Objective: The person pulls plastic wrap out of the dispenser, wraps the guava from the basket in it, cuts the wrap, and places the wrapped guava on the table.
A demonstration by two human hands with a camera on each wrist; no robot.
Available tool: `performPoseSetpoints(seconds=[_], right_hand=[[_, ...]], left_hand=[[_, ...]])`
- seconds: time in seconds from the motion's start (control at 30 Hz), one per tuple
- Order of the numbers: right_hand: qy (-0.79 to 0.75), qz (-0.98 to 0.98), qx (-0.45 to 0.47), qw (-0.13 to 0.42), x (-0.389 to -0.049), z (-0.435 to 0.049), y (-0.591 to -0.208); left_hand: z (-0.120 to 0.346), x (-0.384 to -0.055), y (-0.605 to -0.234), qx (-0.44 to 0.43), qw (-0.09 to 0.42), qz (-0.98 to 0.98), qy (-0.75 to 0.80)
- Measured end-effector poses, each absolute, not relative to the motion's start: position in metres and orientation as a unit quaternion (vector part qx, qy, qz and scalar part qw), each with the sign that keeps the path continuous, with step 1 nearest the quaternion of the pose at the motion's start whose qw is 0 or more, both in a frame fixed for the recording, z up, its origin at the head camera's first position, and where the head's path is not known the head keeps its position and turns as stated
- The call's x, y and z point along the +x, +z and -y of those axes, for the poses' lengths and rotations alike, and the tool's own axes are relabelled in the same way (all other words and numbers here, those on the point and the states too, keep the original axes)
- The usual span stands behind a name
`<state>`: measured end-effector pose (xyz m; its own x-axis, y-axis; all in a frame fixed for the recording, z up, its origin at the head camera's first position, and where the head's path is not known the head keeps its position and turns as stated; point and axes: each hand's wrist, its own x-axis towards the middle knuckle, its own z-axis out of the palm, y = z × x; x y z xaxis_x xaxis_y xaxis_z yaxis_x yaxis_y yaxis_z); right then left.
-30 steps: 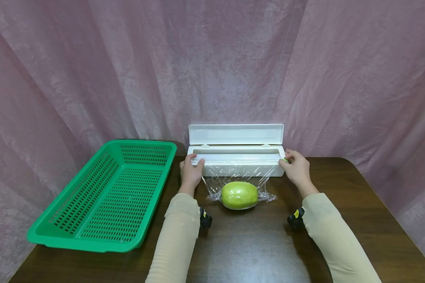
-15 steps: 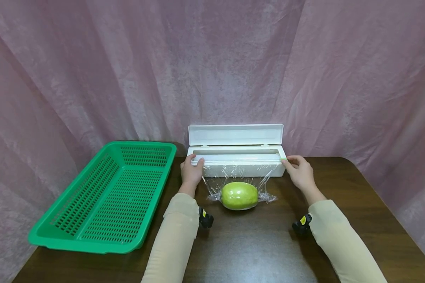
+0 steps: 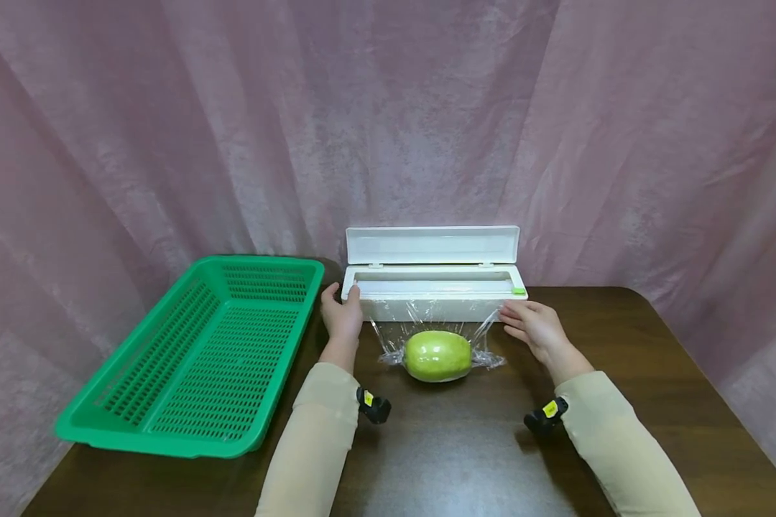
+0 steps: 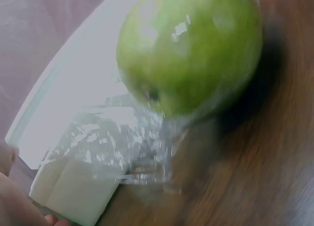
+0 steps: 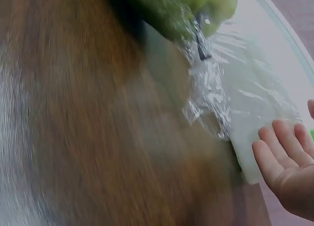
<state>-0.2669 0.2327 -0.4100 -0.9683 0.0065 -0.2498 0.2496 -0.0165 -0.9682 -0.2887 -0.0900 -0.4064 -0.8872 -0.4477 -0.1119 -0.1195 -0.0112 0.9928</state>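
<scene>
A green, oblong melon-like fruit [image 3: 437, 356] lies on the table, wrapped in plastic wrap [image 4: 105, 137] with twisted ends. The film still runs from it up to a white wrap dispenser box [image 3: 440, 310], whose lid [image 3: 432, 245] stands raised behind the roll. My left hand [image 3: 343, 316] is at the box's left end, thumb over its front corner and fingers loosely spread. My right hand [image 3: 535, 328] is near the front right of the box, fingers extended, just below the light-green slide cutter [image 3: 519, 291] on the box's front rim.
On the left stands a green perforated plastic basket [image 3: 291, 373]. The dark wooden table [image 3: 453, 452] extends in front of the fruit and to the right. A pink curtain [image 3: 427, 115] hangs right behind the box.
My right hand has come off the slide cutter at the box's right end and moved down to its front. My left hand has loosened and shifted slightly left. The fruit stays put.
</scene>
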Motion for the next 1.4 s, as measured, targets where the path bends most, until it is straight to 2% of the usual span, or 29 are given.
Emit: performPoseSetpoints(seconds=[0.1,0.23,0.4,0.5,0.93,1.4], right_hand=[[-0.727,-0.673,0.105,0.084,-0.267,-0.231,-0.410],[-0.740,-0.658,0.115,0.082,-0.266,-0.229,-0.409],[-0.759,-0.634,0.113,0.089,-0.265,-0.226,-0.407],[-0.768,-0.623,0.115,0.092,-0.265,-0.223,-0.405],[-0.783,-0.612,0.106,0.045,-0.265,-0.218,-0.399],[-0.773,-0.631,0.028,0.061,-0.244,-0.234,-0.393]], left_hand=[[0.088,-0.282,-0.405,0.239,0.118,0.617,-0.741],[0.086,-0.276,-0.405,0.271,0.088,0.564,-0.775],[0.084,-0.273,-0.409,0.254,0.022,0.595,-0.763],[0.084,-0.272,-0.412,0.233,0.007,0.621,-0.749],[0.083,-0.273,-0.417,0.155,0.030,0.695,-0.701],[0.097,-0.258,-0.417,0.133,0.033,0.703,-0.698]])
